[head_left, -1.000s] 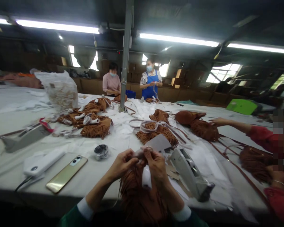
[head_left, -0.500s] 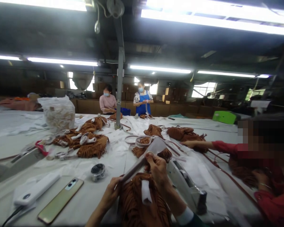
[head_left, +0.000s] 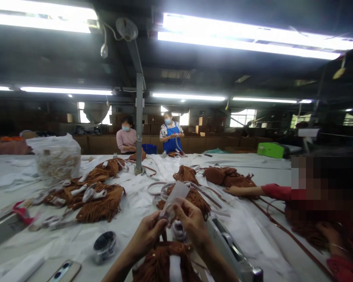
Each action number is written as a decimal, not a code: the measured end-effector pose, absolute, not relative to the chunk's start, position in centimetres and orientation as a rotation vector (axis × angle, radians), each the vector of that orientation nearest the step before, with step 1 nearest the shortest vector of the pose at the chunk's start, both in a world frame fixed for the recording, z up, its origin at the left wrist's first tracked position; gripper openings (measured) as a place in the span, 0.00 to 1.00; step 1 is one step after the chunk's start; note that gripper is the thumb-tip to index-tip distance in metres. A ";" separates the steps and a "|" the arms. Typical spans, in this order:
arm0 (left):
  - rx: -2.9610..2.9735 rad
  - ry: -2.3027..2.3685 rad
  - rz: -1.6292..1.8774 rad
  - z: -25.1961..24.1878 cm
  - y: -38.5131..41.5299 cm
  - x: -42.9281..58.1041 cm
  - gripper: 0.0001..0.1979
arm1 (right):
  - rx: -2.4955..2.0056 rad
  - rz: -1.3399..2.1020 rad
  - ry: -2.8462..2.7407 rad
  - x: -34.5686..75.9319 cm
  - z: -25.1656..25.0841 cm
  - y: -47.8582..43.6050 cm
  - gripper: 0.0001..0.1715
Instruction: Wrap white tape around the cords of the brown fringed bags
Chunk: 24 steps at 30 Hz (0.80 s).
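Both hands pinch a translucent strip of plastic film (head_left: 179,190), whose free end sticks up toward the far side. My left hand (head_left: 148,233) is closed on its lower part, and my right hand (head_left: 192,223) grips it from the other side, close to the left. Directly below lies a brown fringed suede bag (head_left: 164,254) with a white wrap (head_left: 175,268) on its front. Between the hands and the bag a small white roll (head_left: 179,230) partly shows. Just right of my right forearm stands a grey tape dispenser (head_left: 232,248).
More fringed bags (head_left: 101,201) with straps lie about the white-covered table. Near my left arm are a round black item in clear wrap (head_left: 104,244) and a phone (head_left: 65,271). A metal post (head_left: 139,125) rises mid-table. At right a co-worker's red-sleeved arm (head_left: 278,191) reaches in.
My hands have come closer together, and the film that stretched long between them is now gathered, with less showing. The view has tilted up and shifted, so the phone sits lower.
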<state>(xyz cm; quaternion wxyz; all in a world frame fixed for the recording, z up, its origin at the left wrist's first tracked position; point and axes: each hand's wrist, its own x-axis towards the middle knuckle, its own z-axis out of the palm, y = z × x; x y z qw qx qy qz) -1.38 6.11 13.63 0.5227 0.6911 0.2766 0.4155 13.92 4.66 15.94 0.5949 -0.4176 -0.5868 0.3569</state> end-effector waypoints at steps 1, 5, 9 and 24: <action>1.639 0.651 0.979 13.6 6.0 -1.2 0.20 | -0.958 0.854 -1.328 14.4 16.2 4.7 0.24; 1.587 0.558 0.931 13.2 5.5 -1.2 0.19 | -0.973 0.853 -1.287 15.1 16.0 5.2 0.25; 1.554 0.672 1.000 12.6 5.6 -1.4 0.21 | -0.971 0.879 -1.209 15.1 14.8 6.3 0.26; 1.530 0.769 0.973 10.1 5.7 -2.8 0.21 | -0.966 -0.320 -1.671 16.1 12.9 2.2 0.19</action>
